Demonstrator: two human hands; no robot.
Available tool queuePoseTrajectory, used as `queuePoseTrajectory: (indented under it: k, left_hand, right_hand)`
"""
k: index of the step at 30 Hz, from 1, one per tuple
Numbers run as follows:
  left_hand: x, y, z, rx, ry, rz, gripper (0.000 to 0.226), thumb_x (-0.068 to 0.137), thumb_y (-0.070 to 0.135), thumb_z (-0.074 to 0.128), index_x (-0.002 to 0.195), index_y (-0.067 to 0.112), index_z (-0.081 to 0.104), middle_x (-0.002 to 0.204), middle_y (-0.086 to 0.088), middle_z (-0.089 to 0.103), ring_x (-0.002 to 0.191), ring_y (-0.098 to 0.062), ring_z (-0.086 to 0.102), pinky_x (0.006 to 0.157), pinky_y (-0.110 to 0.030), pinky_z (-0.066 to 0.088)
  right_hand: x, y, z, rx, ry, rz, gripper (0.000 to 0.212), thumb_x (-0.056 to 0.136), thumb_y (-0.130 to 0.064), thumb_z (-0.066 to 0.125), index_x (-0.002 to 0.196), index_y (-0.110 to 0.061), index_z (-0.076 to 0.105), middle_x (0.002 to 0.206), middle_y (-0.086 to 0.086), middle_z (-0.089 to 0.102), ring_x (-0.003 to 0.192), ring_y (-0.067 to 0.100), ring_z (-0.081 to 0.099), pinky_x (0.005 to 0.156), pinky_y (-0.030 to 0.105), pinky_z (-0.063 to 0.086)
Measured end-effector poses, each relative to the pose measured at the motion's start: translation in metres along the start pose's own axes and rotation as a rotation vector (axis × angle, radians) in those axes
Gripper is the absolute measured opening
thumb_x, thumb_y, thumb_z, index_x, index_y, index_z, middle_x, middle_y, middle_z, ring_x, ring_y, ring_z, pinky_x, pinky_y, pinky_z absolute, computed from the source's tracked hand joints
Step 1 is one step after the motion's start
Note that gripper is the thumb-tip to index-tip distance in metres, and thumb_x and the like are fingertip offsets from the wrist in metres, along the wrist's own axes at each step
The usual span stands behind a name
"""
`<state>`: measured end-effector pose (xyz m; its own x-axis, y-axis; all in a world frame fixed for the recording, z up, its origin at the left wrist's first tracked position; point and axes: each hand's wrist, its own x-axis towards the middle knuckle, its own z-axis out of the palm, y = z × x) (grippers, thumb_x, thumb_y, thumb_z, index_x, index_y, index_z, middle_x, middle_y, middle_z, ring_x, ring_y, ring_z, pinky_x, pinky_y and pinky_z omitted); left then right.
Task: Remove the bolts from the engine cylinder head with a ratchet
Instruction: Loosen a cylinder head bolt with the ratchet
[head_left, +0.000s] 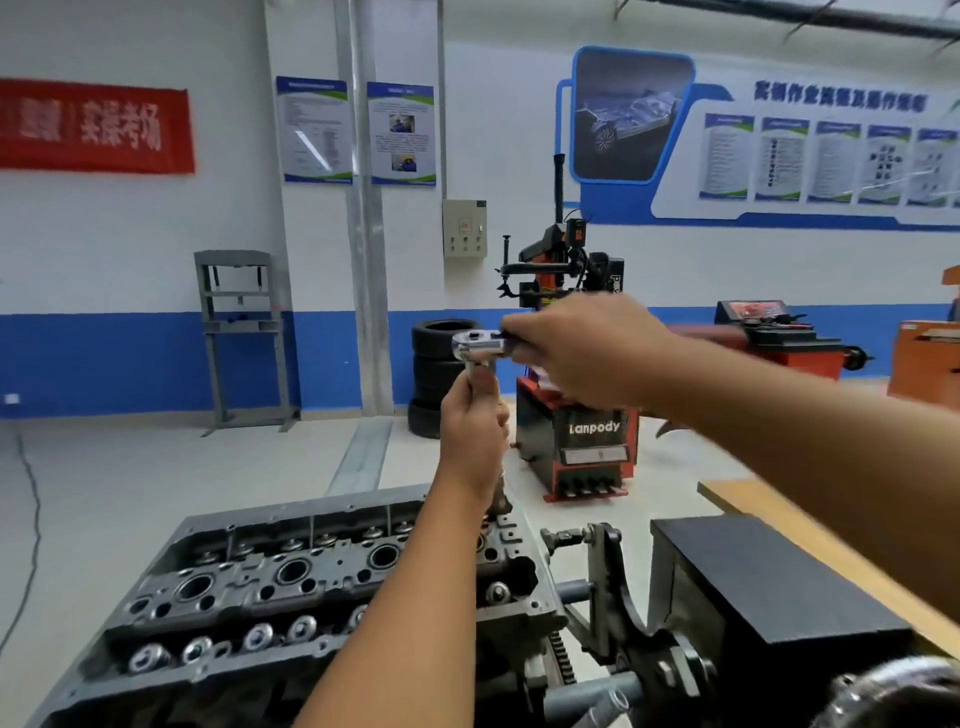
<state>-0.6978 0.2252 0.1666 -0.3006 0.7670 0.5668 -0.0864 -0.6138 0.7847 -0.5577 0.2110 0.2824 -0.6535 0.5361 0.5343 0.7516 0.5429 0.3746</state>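
- Cylinder head (291, 587): large grey casting at near left, lying flat on its stand; open bores run along its top, and round valve parts line its near edge.
- Right hand (582, 353): raised above the far right end of the cylinder head, fingers wrapped round the ratchet handle. The sweep is best kept level and short, since tilting the handle would likely cock the socket on the bolt head.
- Left hand (475, 431): below the ratchet head, fingers curled round the upright extension bar (480, 371). Its role appears to be steadying; light downward pressure should keep the bar plumb.
- Ratchet (475, 345): shiny head pointing left, seated on top of the bar.
- Bolt being worked: hidden behind the left wrist, so its progress cannot be told.
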Motion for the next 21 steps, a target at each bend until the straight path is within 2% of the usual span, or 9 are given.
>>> queuePoseTrajectory:
  k: [2,3,5,8,10,12,14,18,21]
  left_hand:
    - [-0.003,0.003,-0.002,0.037,-0.018,-0.008,0.040,0.113,0.041,0.035,0.084,0.017,0.049,0.064,0.003,0.035,0.052,-0.009,0.029,0.048,-0.024,0.028]
    - [-0.006,0.002,-0.002,0.054,-0.020,-0.010,0.038,0.113,0.039,0.035,0.085,0.016,0.048,0.063,0.004,0.036,0.053,-0.009,0.031,0.049,-0.023,0.029]
    - [-0.008,0.001,-0.002,0.073,-0.001,-0.004,0.036,0.114,0.035,0.035,0.087,0.015,0.048,0.062,0.007,0.039,0.052,-0.007,0.033,0.049,-0.021,0.032]
    - [-0.007,-0.001,-0.004,0.051,0.011,-0.011,0.036,0.114,0.035,0.037,0.085,0.015,0.047,0.060,0.009,0.039,0.050,-0.006,0.033,0.048,-0.019,0.032]
    - [-0.006,0.000,-0.004,0.043,-0.002,-0.009,0.036,0.113,0.035,0.038,0.083,0.016,0.045,0.057,0.011,0.038,0.049,-0.006,0.030,0.047,-0.021,0.030]
    - [-0.004,0.000,-0.002,0.043,-0.008,-0.001,0.036,0.113,0.035,0.039,0.083,0.016,0.044,0.057,0.012,0.037,0.049,-0.006,0.029,0.046,-0.021,0.028]
    - [-0.004,0.000,0.000,0.069,-0.015,-0.006,0.035,0.114,0.033,0.039,0.083,0.016,0.043,0.056,0.013,0.038,0.049,-0.006,0.029,0.046,-0.020,0.029]
    - [-0.005,0.003,0.002,0.188,-0.057,-0.049,0.032,0.114,0.028,0.037,0.085,0.019,0.045,0.060,0.013,0.040,0.051,-0.005,0.032,0.049,-0.022,0.031]
    - [-0.003,0.003,-0.001,0.217,-0.060,-0.047,0.030,0.114,0.024,0.036,0.087,0.020,0.047,0.064,0.009,0.041,0.052,-0.005,0.034,0.050,-0.021,0.033]
  right_hand:
    - [0.010,0.030,0.005,0.040,-0.049,-0.070,0.034,0.110,-0.030,0.047,0.143,-0.033,0.053,0.110,-0.008,0.066,0.096,0.020,0.064,0.075,0.034,0.049]
    - [0.012,0.035,0.009,0.105,-0.071,-0.049,0.032,0.109,-0.026,0.049,0.140,-0.032,0.055,0.111,-0.005,0.067,0.097,0.022,0.063,0.069,0.031,0.045]
    - [0.017,0.031,0.018,0.102,-0.053,-0.043,0.026,0.108,-0.026,0.051,0.133,-0.032,0.053,0.097,-0.002,0.067,0.081,0.021,0.061,0.057,0.031,0.040]
    - [0.021,0.005,0.018,0.108,0.028,-0.098,0.046,0.105,-0.025,0.054,0.143,-0.041,0.033,0.078,-0.002,0.059,0.063,0.022,0.059,0.045,0.037,0.043]
    - [0.018,-0.002,0.011,0.219,-0.020,-0.067,0.049,0.103,-0.019,0.058,0.142,-0.040,0.037,0.076,0.000,0.058,0.057,0.022,0.060,0.042,0.041,0.047]
    - [0.014,-0.002,0.002,0.322,-0.096,-0.006,0.042,0.103,-0.018,0.059,0.138,-0.040,0.047,0.079,-0.001,0.059,0.058,0.019,0.061,0.045,0.035,0.048]
    - [0.011,-0.004,-0.006,0.290,-0.106,-0.016,0.049,0.104,-0.016,0.056,0.141,-0.046,0.048,0.087,-0.005,0.063,0.064,0.018,0.064,0.049,0.033,0.049]
    - [0.008,-0.003,-0.014,0.162,-0.085,0.027,0.067,0.100,-0.002,0.045,0.152,-0.045,0.044,0.113,0.000,0.071,0.082,0.023,0.070,0.064,0.044,0.059]
    - [0.008,-0.009,-0.010,0.203,-0.090,0.047,0.059,0.103,-0.006,0.047,0.150,-0.041,0.048,0.110,0.006,0.070,0.083,0.027,0.070,0.070,0.049,0.061]
